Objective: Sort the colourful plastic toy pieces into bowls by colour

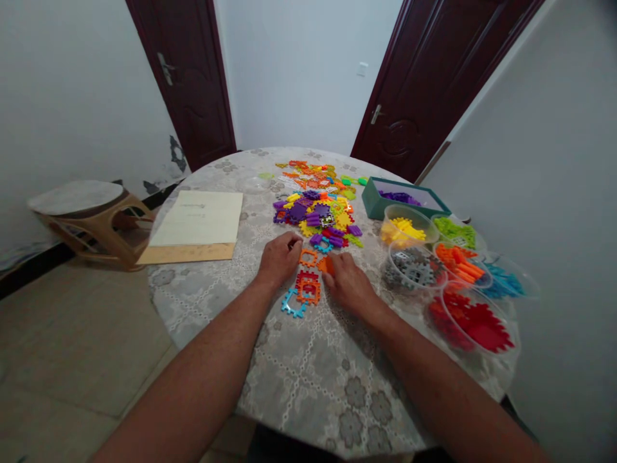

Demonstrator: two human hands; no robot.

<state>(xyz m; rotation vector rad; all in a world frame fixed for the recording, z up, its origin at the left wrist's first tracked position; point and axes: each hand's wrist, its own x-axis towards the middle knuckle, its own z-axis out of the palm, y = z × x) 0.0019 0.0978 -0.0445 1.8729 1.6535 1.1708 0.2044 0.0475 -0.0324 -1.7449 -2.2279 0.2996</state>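
Observation:
My left hand (279, 257) rests on the round table (308, 386) with its fingers curled, right beside an orange square frame piece (308, 258). My right hand (348, 281) pinches a small orange piece (326, 264) between thumb and fingers. Between the hands lies a red-orange square piece (308, 287) with a blue piece (293, 303) at its lower left. A heap of purple, yellow, orange and green interlocking pieces (318, 206) spreads just beyond the hands.
Clear bowls at the right hold sorted pieces: yellow (407, 226), grey (413, 269), orange (460, 260), green (456, 230), blue (506, 280), red (477, 321). A teal box (373, 199) stands behind them. Paper on a brown envelope (197, 222) lies left. A stool (87, 218) stands by the wall.

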